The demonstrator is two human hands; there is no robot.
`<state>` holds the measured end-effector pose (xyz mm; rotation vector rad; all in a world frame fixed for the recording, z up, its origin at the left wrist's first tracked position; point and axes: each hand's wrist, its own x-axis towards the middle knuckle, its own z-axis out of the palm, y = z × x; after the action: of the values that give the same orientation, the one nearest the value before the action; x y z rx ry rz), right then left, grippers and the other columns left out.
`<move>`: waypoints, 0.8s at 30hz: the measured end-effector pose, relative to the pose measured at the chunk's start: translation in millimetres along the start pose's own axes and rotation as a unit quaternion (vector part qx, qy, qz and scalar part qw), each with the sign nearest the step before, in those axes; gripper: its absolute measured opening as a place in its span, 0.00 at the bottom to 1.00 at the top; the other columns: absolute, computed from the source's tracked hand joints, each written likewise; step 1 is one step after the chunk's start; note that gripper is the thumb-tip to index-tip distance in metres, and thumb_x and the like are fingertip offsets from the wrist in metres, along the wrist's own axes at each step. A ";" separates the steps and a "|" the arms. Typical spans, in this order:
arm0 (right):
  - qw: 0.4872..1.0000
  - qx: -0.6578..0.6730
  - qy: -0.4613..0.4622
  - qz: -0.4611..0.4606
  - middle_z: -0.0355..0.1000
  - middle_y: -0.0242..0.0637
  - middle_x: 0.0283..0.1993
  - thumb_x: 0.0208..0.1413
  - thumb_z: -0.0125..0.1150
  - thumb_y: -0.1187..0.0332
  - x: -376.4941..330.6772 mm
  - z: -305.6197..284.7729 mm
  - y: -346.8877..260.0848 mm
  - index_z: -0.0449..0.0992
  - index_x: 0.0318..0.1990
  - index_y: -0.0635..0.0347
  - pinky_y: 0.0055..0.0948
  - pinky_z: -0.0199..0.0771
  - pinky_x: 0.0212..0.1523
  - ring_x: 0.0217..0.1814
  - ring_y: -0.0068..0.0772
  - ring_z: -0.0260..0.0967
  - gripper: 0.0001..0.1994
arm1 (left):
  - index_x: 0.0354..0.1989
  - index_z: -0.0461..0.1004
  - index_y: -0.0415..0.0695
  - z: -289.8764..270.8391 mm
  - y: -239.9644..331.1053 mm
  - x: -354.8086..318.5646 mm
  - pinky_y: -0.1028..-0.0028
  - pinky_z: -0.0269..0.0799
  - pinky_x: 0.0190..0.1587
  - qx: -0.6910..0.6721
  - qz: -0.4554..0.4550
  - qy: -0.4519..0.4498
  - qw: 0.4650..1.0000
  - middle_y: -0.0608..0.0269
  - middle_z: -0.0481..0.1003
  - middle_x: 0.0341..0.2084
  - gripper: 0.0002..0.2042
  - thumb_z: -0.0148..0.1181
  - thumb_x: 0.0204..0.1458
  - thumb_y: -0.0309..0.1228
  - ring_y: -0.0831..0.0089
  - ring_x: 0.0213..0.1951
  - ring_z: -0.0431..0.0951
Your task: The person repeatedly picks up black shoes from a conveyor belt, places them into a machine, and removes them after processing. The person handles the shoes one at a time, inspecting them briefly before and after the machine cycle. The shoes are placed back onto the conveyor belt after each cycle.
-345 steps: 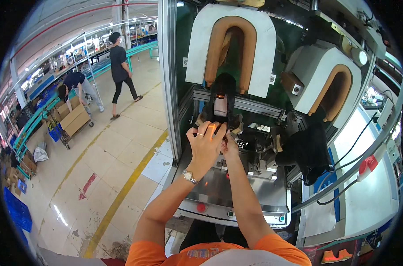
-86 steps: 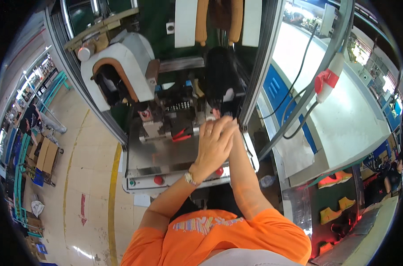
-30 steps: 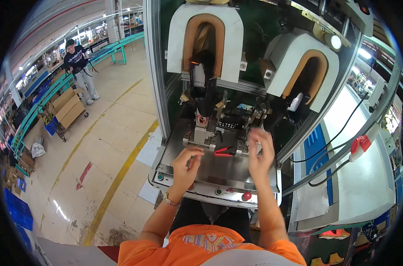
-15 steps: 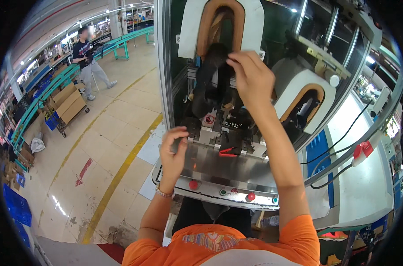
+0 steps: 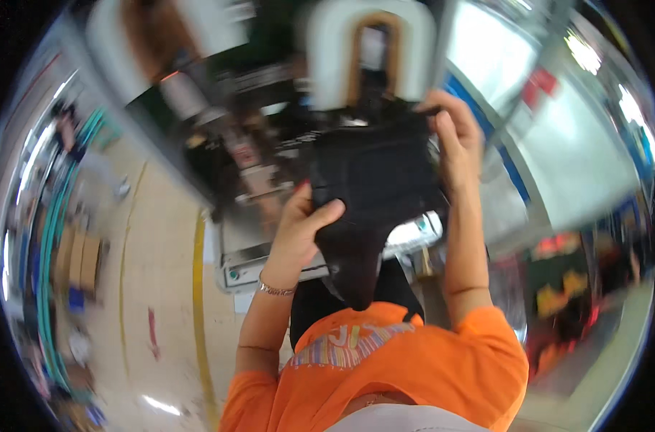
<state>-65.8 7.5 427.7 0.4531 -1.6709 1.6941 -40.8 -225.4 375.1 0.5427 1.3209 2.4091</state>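
Note:
Both my hands hold a black shoe upper [image 5: 378, 173], spread out in front of the machine, its tapered end hanging toward my lap. My left hand [image 5: 304, 223] grips the left edge, thumb on top. At the upper right edge, the fingers of my right hand [image 5: 457, 140] are closed on it. Just beyond stands a white arch-shaped clamp [image 5: 327, 54] with a brown lining and something dark inside. A second white arch [image 5: 216, 32] lies farther left, blurred. The upper hides part of the machine front.
The machine's metal front ledge [image 5: 244, 263] lies below my left hand. To the right are a white worktop [image 5: 583, 158] and a blurred red plug [image 5: 540, 88]. Left, across the floor, are cartons [image 5: 82, 255], a green conveyor frame [image 5: 46, 237] and a person [image 5: 90, 158].
The view has swung right. My right hand has left the dark piece on the left mould; both hands, earlier apart, now hold the black upper before the right arch.

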 end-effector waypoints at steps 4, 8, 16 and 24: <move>0.839 0.371 -0.063 0.393 0.46 0.40 0.66 0.34 0.32 0.24 -140.8 -116.8 88.1 0.49 0.64 0.54 0.47 0.49 0.59 0.67 0.42 0.43 0.53 | 0.45 0.67 0.38 72.8 -59.3 28.8 0.76 0.67 0.45 0.027 -0.058 0.021 0.998 0.62 0.72 0.40 0.14 0.56 0.48 0.22 0.76 0.40 0.72; 0.866 0.406 0.072 0.282 0.51 0.32 0.62 0.37 0.51 0.32 -255.2 -142.1 50.6 0.43 0.63 0.40 0.43 0.57 0.56 0.61 0.35 0.53 0.46 | 0.47 0.65 0.39 117.0 -164.5 37.6 0.74 0.66 0.47 0.046 -0.148 -0.049 0.987 0.61 0.71 0.43 0.16 0.54 0.48 0.20 0.73 0.43 0.71; 0.723 0.319 0.507 0.344 0.67 0.38 0.46 0.43 0.63 0.60 -371.1 -227.4 -0.4 0.59 0.54 0.56 0.34 0.71 0.44 0.44 0.34 0.68 0.30 | 0.60 0.50 0.42 197.5 -278.0 -11.0 0.67 0.62 0.52 0.071 -0.380 -0.234 0.892 0.58 0.57 0.57 0.27 0.51 0.52 0.25 0.70 0.55 0.62; 0.801 -0.155 0.539 0.208 0.60 0.47 0.52 0.38 0.66 0.67 -355.7 -517.6 64.8 0.44 0.62 0.58 0.36 0.71 0.42 0.46 0.39 0.65 0.44 | 0.55 0.58 0.43 102.4 -283.6 17.5 0.69 0.65 0.49 0.197 -0.402 -0.165 0.879 0.56 0.65 0.51 0.21 0.51 0.52 0.28 0.69 0.50 0.68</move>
<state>252.1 430.6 83.4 -0.9626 -1.1150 1.4191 24.6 1.5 186.8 0.3685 1.4906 1.3216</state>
